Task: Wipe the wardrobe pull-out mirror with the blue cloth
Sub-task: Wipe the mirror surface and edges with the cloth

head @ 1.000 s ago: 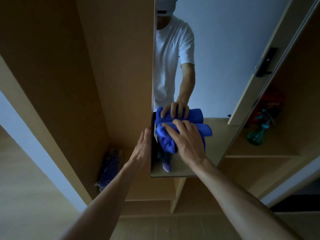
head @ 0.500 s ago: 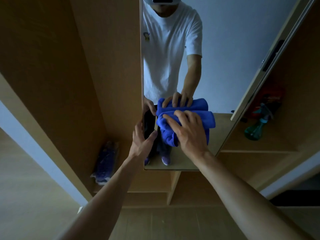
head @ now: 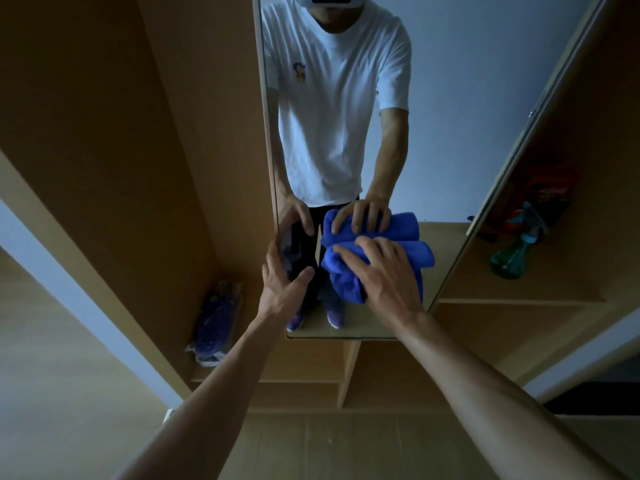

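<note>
The tall pull-out mirror (head: 446, 109) stands out from the wooden wardrobe and reflects a person in a white T-shirt. My left hand (head: 282, 285) grips the mirror's left edge low down, fingers behind it and thumb across the glass. My right hand (head: 384, 271) presses a bunched blue cloth (head: 341, 271) against the lower part of the glass, fingers spread over it. The reflection of the cloth and hand sits just above.
A wooden wardrobe panel (head: 194, 140) runs along the mirror's left. A bag of bluish items (head: 214, 323) lies on the low shelf at left. A green spray bottle (head: 512, 254) and red items sit on the right shelf. Wooden floor lies below.
The mirror has swung to face me more squarely, showing more of the reflection. My left hand has gone from resting against the edge to gripping it with the thumb on the glass. The cloth stays low.
</note>
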